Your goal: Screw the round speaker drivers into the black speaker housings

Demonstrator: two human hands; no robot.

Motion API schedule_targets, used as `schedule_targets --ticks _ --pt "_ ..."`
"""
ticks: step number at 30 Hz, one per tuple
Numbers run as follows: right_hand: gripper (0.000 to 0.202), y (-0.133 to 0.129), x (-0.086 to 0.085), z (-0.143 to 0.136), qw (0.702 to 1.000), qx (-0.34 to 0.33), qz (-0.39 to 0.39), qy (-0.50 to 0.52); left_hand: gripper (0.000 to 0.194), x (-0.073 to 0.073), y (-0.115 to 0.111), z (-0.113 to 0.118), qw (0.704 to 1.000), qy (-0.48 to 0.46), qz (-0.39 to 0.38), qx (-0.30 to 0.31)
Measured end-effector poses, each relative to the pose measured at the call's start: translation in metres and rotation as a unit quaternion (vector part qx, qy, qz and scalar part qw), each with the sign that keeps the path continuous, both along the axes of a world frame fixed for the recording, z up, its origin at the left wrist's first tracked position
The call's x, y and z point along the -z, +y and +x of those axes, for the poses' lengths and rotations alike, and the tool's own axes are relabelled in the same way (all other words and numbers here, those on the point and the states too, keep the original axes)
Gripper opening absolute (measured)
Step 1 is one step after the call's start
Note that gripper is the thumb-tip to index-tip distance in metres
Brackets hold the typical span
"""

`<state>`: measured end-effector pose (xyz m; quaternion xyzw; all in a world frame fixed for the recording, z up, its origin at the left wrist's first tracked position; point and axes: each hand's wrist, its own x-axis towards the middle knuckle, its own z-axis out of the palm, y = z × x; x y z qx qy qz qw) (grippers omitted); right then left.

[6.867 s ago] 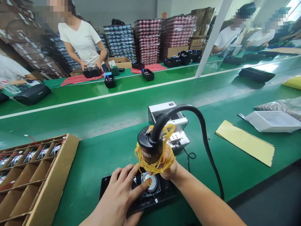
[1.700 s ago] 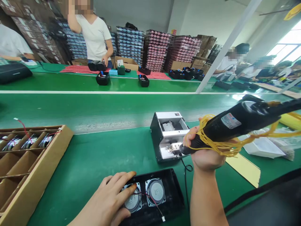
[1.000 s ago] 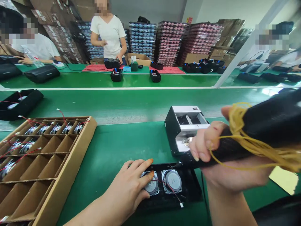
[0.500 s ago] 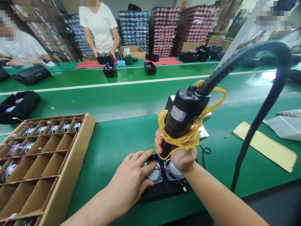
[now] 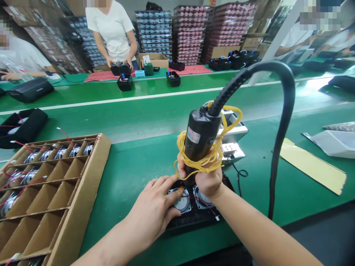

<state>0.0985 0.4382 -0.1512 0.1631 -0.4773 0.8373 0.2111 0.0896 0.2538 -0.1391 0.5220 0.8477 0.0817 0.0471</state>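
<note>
A black electric screwdriver (image 5: 198, 129), wound with yellow cord, stands almost upright in my right hand (image 5: 209, 183), whose fingers are wrapped around it. Its tip is hidden behind my hand, over a black speaker housing (image 5: 191, 221). Two round speaker drivers lie in that housing: the left driver (image 5: 182, 202) is under my left fingertips, and the right driver (image 5: 202, 198) is partly covered by my right hand. My left hand (image 5: 156, 203) rests with outstretched fingers on the left driver and the housing's edge. A thin wire with a white plug (image 5: 217, 218) lies across the housing.
At left stands a divided cardboard box (image 5: 94, 184) holding several drivers. Behind the screwdriver is a white-topped device (image 5: 233, 151). A yellow sheet (image 5: 313, 166) and a clear tray (image 5: 338, 142) lie at right. Across the green belt, a person (image 5: 112, 33) handles a black housing.
The screwdriver has become more upright, its top shifting left, and its thick cable has swung left. My left hand stays on the driver. The view has shifted slightly.
</note>
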Motion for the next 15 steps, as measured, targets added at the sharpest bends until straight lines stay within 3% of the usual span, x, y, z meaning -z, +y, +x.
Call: schedule_targets --ticks 8,15 --pt "0.062 -0.002 -0.004 0.0 1.0 0.013 0.021 0.001 0.044 -0.001 -0.001 0.001 1.0 -0.006 -0.002 -0.005" --pt "0.055 -0.002 0.009 -0.001 0.998 0.017 0.057 0.004 0.035 0.0 0.001 -0.002 0.999 -0.04 -0.005 -0.008"
